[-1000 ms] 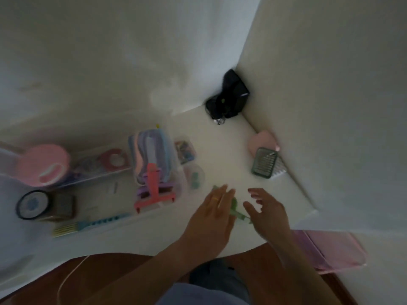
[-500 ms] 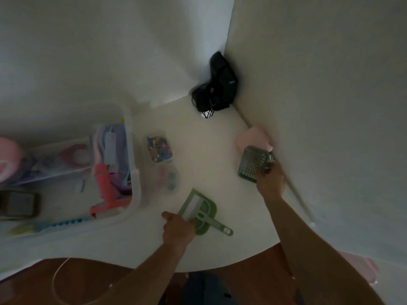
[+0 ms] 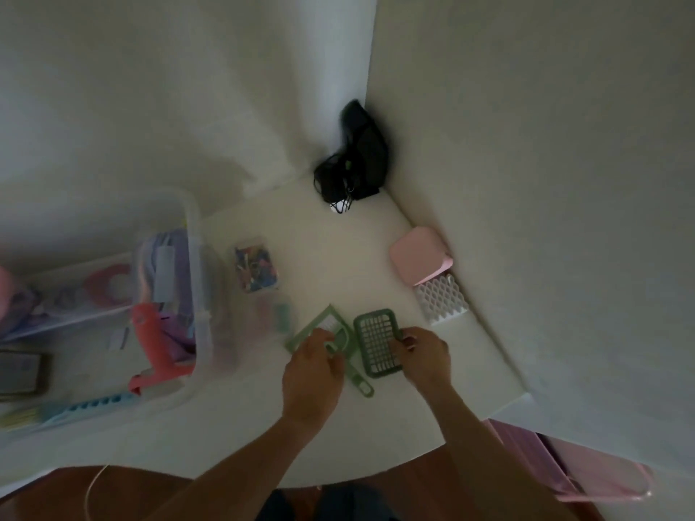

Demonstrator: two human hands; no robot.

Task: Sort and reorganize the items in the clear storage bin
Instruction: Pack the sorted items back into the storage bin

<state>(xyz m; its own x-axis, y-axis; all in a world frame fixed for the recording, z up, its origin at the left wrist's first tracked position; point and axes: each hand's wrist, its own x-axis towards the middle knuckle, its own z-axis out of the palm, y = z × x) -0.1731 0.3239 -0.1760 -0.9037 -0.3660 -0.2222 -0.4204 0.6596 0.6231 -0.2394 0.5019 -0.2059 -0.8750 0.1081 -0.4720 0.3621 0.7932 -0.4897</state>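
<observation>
A clear storage bin [image 3: 195,235] stands at the left of the white table, holding a coral pink tool [image 3: 154,344] and purple items. In front of me lies a green mini dustpan with its brush [image 3: 323,329]; my left hand [image 3: 312,374] grips the brush handle on it. Right beside it is a green grid tray [image 3: 374,342]. My right hand [image 3: 425,357] holds this tray by its right edge, fingers curled over the rim.
A small clear box of coloured bits [image 3: 255,268] lies beside the bin. A pink square case [image 3: 419,255] and a white lattice piece [image 3: 443,298] sit by the right wall. A black bag [image 3: 357,159] fills the corner. A pink container [image 3: 571,464] stands below the table's right edge.
My right hand has brought the green grid tray from the right wall to the dustpan's side, uncovering the white lattice piece. My left hand has shifted onto the dustpan's brush.
</observation>
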